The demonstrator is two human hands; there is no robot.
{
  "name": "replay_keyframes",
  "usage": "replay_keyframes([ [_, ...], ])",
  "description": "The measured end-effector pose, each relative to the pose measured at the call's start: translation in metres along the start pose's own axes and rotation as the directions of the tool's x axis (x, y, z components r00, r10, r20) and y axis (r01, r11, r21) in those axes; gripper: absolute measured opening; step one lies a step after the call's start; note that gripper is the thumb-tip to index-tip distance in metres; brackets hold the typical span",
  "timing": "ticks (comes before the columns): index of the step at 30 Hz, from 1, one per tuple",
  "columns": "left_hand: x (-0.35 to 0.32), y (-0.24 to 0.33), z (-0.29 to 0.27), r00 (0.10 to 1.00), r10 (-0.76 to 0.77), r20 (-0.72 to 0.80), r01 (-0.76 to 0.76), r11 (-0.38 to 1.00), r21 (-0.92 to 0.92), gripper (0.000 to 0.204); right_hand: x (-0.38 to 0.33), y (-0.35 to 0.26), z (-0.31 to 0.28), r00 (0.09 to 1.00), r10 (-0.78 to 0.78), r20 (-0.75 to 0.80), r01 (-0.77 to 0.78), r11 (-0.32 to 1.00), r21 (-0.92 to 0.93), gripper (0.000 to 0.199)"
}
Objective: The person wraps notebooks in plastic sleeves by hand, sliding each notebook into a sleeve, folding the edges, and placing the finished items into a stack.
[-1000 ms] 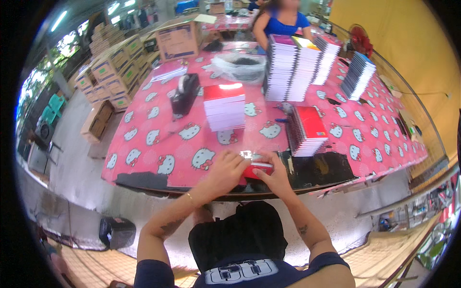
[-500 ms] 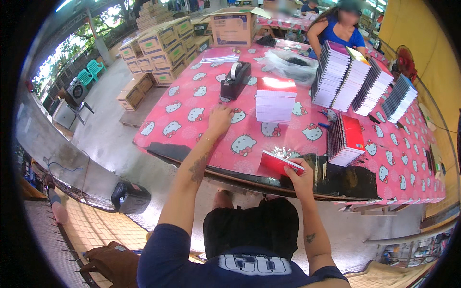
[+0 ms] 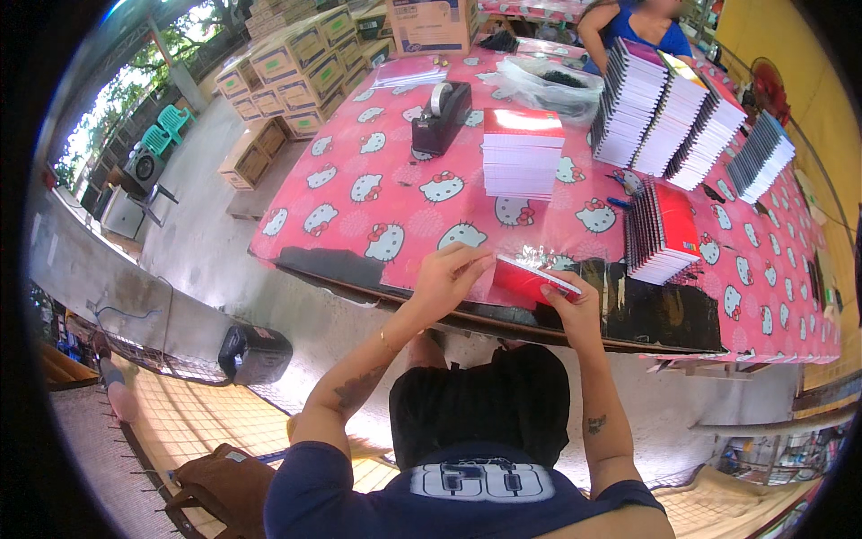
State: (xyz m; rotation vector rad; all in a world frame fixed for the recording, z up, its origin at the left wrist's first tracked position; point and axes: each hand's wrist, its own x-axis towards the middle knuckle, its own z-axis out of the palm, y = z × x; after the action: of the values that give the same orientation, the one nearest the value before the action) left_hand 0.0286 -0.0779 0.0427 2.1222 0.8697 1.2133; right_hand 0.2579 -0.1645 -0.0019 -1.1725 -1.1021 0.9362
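Note:
A red spiral notebook (image 3: 530, 281) is tilted up at the table's near edge, with crinkled clear plastic (image 3: 540, 258) shining along its far side. My right hand (image 3: 576, 308) grips the notebook's right end between thumb and fingers. At its left end, my left hand (image 3: 456, 277) has fingertips pinched together close to the corner; whatever is between them is too small to make out. Beyond the hands stands a stack of red-covered notebooks (image 3: 521, 157). A black tape dispenser (image 3: 442, 121) with a roll sits to the left of that stack.
The table (image 3: 341, 211) wears a pink patterned cover, torn to black along the near edge. More red spiral notebooks (image 3: 663, 235) stand at right, behind them tall notebook stacks (image 3: 633, 108). A plastic bag (image 3: 548, 90) lies farther back. A person (image 3: 642, 31) is across the table.
My left hand has come back from beside the tape dispenser to the notebook's left corner, its fingers now pinched. My right hand still grips the notebook. The view has tipped downward slightly.

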Motion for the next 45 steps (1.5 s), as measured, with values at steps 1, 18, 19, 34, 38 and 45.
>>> replay_keyframes([
  [1,0.001,-0.001,0.0,1.0,-0.005,0.009,0.005,1.0,0.009,0.016,0.0,0.0,-0.001,1.0,-0.005,0.008,0.005,1.0,0.005,0.023],
  [18,0.036,-0.004,-0.003,0.914,0.205,0.352,-0.29,0.933,0.211,0.028,0.001,-0.002,-0.001,0.999,0.04,0.027,-0.041,0.998,0.04,0.025],
  [19,0.037,-0.002,-0.004,0.899,0.142,0.414,-0.241,0.95,0.198,0.032,0.002,0.0,-0.003,0.999,0.036,0.03,-0.037,0.998,0.049,0.025],
  [34,-0.001,0.007,0.023,0.984,0.015,0.179,-0.148,0.629,0.763,0.092,-0.001,-0.017,0.026,0.998,0.032,0.054,-0.032,0.999,0.003,0.022],
  [38,-0.085,-0.02,0.019,0.91,0.246,0.333,-0.411,0.639,0.65,0.088,0.003,-0.024,0.031,0.998,-0.005,0.066,0.005,1.0,0.005,0.023],
  [45,-0.028,0.025,0.001,0.882,-0.111,0.457,-0.352,0.489,0.798,0.087,-0.001,-0.038,0.029,0.989,0.008,0.147,-0.005,1.0,-0.022,0.026],
])
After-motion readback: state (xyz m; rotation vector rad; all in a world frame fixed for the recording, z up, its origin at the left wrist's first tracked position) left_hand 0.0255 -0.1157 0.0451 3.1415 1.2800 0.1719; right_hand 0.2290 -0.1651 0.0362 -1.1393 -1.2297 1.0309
